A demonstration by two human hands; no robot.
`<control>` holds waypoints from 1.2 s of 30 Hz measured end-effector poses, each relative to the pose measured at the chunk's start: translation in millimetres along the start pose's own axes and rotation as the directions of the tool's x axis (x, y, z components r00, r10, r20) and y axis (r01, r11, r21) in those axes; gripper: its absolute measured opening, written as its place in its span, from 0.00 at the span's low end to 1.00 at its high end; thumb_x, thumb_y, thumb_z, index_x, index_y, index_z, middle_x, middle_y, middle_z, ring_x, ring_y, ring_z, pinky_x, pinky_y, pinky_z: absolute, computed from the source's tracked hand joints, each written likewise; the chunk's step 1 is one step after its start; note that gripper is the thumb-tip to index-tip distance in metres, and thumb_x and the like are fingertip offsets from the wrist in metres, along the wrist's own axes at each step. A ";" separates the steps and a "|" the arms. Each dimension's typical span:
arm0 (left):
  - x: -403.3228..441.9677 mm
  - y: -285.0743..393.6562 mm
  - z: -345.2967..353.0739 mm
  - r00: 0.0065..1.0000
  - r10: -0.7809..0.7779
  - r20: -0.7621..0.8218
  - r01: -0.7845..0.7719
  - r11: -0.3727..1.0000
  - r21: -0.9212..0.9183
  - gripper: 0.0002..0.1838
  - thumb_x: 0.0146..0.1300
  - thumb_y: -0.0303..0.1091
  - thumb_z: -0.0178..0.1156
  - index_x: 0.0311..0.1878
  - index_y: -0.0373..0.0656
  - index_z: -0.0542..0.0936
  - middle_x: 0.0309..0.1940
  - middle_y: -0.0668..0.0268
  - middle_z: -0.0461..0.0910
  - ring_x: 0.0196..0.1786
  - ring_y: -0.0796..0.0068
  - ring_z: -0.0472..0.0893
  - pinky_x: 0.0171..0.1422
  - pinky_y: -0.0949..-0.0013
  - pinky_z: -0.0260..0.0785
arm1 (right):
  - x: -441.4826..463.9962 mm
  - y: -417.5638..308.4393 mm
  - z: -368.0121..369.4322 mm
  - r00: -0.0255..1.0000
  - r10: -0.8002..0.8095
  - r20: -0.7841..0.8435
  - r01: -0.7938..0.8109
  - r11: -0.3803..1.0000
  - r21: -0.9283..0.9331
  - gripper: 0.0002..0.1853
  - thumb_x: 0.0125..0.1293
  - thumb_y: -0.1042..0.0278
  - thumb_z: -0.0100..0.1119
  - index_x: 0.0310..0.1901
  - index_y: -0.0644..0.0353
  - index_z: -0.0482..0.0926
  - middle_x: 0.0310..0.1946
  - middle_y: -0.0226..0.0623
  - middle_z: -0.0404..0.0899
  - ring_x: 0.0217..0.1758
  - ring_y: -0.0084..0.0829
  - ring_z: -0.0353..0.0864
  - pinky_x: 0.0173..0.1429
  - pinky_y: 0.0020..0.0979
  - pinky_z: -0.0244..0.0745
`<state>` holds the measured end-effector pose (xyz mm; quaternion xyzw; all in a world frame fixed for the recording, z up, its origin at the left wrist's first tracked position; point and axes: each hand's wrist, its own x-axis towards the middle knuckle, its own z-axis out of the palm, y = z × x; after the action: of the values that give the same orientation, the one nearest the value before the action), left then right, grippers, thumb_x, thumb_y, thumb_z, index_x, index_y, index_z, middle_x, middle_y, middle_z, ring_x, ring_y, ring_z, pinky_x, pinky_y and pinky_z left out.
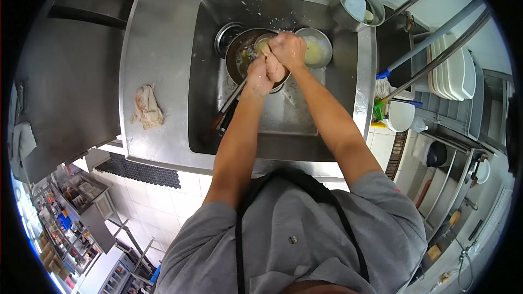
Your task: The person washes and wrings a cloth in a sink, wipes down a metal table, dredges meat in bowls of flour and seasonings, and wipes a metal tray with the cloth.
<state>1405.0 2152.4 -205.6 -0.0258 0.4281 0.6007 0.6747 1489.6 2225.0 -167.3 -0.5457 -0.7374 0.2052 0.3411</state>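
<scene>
From my distance I see the left hand (260, 76) and the right hand (289, 50) both squeezing a pinkish, cloth-like thing (275, 68) over the pot (232, 67) in the sink (294, 125). It seems wet, so uneven pressure could make it slip and splash.

White tubs (457, 71) sit stacked near the long poles (436, 34) (one blue-tipped), and a black mat (139, 170) lies on the tiled floor (158, 196).
</scene>
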 end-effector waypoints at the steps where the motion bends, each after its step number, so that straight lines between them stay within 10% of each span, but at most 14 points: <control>1: -4.2 5.2 1.0 1.000 -0.003 0.002 0.003 1.000 0.001 0.22 0.77 0.48 0.41 0.61 0.44 0.74 0.59 0.66 0.77 0.62 0.68 0.76 0.65 0.66 0.70 | 3.1 -0.1 -2.7 0.999 0.047 0.017 -0.048 0.997 0.066 0.12 0.45 0.60 0.63 0.23 0.62 0.83 0.26 0.46 0.82 0.31 0.50 0.81 0.39 0.44 0.77; 5: -6.4 12.9 -3.9 0.961 -0.081 0.266 0.148 0.958 -0.244 0.24 0.76 0.50 0.42 0.62 0.42 0.72 0.58 0.60 0.77 0.66 0.57 0.72 0.71 0.54 0.65 | -31.6 -47.4 -20.4 0.934 -0.250 0.256 0.054 0.806 0.590 0.10 0.45 0.64 0.65 0.18 0.62 0.79 0.26 0.44 0.80 0.32 0.50 0.79 0.41 0.43 0.76; 6: -5.3 -1.4 -15.6 0.926 0.107 0.362 -0.010 0.966 -0.259 0.19 0.75 0.44 0.48 0.59 0.43 0.74 0.56 0.61 0.77 0.64 0.60 0.74 0.66 0.56 0.70 | -51.8 -51.3 -8.4 0.946 -0.252 0.206 0.123 0.862 0.492 0.11 0.43 0.65 0.66 0.15 0.62 0.76 0.23 0.42 0.79 0.30 0.47 0.79 0.39 0.41 0.76; 9: 34.5 0.7 -10.5 0.962 -0.047 0.267 0.105 0.973 -0.207 0.12 0.73 0.39 0.53 0.53 0.44 0.76 0.43 0.64 0.80 0.51 0.67 0.80 0.54 0.63 0.75 | -77.5 -80.0 -35.6 0.891 -0.319 0.324 0.095 0.828 0.552 0.13 0.43 0.65 0.65 0.12 0.58 0.71 0.17 0.35 0.76 0.24 0.40 0.79 0.32 0.38 0.74; 11: 50.7 10.4 1.1 0.465 0.016 0.885 0.469 0.844 -0.261 0.12 0.73 0.39 0.54 0.52 0.45 0.76 0.34 0.68 0.80 0.39 0.72 0.80 0.45 0.68 0.74 | -73.4 -69.6 -29.7 0.937 -0.325 0.132 0.229 0.852 0.470 0.12 0.45 0.65 0.64 0.13 0.57 0.72 0.17 0.35 0.76 0.23 0.40 0.79 0.31 0.37 0.74; 13: 31.4 8.9 -3.4 0.585 -0.098 0.805 0.512 0.815 -0.272 0.07 0.72 0.38 0.54 0.44 0.45 0.75 0.32 0.71 0.74 0.34 0.73 0.74 0.42 0.68 0.69 | -66.1 -54.5 -21.3 0.940 -0.336 -0.061 0.335 0.870 0.363 0.11 0.47 0.64 0.62 0.14 0.56 0.74 0.16 0.35 0.76 0.22 0.40 0.79 0.30 0.36 0.74; 15: 43.1 1.8 -18.2 0.844 0.077 0.531 0.099 0.950 -0.295 0.09 0.74 0.38 0.49 0.44 0.46 0.77 0.37 0.70 0.76 0.38 0.71 0.78 0.47 0.67 0.73 | -38.0 -32.7 -12.0 0.934 -0.335 -0.125 0.348 0.933 0.094 0.11 0.51 0.63 0.60 0.17 0.57 0.76 0.17 0.39 0.77 0.23 0.45 0.80 0.31 0.41 0.75; 17: 15.9 8.2 -11.7 0.770 0.083 0.632 0.068 0.975 -0.210 0.12 0.76 0.38 0.44 0.48 0.45 0.77 0.45 0.68 0.79 0.47 0.71 0.80 0.56 0.67 0.74 | -13.3 -12.0 -3.7 0.972 -0.209 -0.111 0.219 0.972 0.084 0.11 0.50 0.63 0.62 0.18 0.58 0.75 0.20 0.41 0.78 0.26 0.48 0.80 0.32 0.44 0.75; 19: -3.9 25.4 35.7 0.991 0.006 0.134 0.007 0.995 -0.096 0.15 0.76 0.40 0.45 0.53 0.45 0.77 0.46 0.69 0.80 0.47 0.72 0.81 0.53 0.64 0.76 | 32.4 5.9 0.2 0.987 -0.098 -0.126 0.107 0.992 0.065 0.11 0.49 0.64 0.64 0.18 0.59 0.74 0.22 0.43 0.79 0.28 0.50 0.80 0.33 0.48 0.74; 27: -7.0 99.3 67.6 0.937 0.325 0.129 -0.342 0.930 0.136 0.09 0.72 0.33 0.54 0.51 0.44 0.76 0.53 0.64 0.79 0.58 0.65 0.78 0.60 0.56 0.73 | 161.4 8.9 -33.6 0.972 -0.234 0.017 0.225 0.909 -0.352 0.16 0.57 0.65 0.59 0.48 0.51 0.84 0.62 0.45 0.73 0.40 0.51 0.85 0.44 0.49 0.80; 31: -0.7 102.2 71.6 0.933 0.360 0.001 -0.355 0.918 0.175 0.04 0.68 0.31 0.60 0.43 0.45 0.77 0.44 0.63 0.81 0.47 0.68 0.81 0.48 0.65 0.75 | 172.0 4.9 -27.3 0.931 -0.061 0.361 0.288 0.730 -0.620 0.28 0.63 0.67 0.55 0.62 0.75 0.68 0.65 0.56 0.68 0.46 0.46 0.87 0.47 0.44 0.83; 36: 17.3 102.7 34.1 0.965 0.257 -0.047 -0.244 0.952 0.184 0.06 0.67 0.35 0.63 0.39 0.45 0.78 0.38 0.66 0.81 0.41 0.71 0.81 0.44 0.66 0.74 | 154.3 22.7 4.7 0.986 0.103 0.128 -0.040 0.907 -0.419 0.33 0.66 0.64 0.52 0.64 0.84 0.60 0.63 0.71 0.65 0.49 0.46 0.86 0.47 0.39 0.83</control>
<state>1336.6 2213.2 -145.3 0.0673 0.5029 0.6398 0.5772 1474.8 2378.4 -142.7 -0.6157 -0.7667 0.0960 0.1543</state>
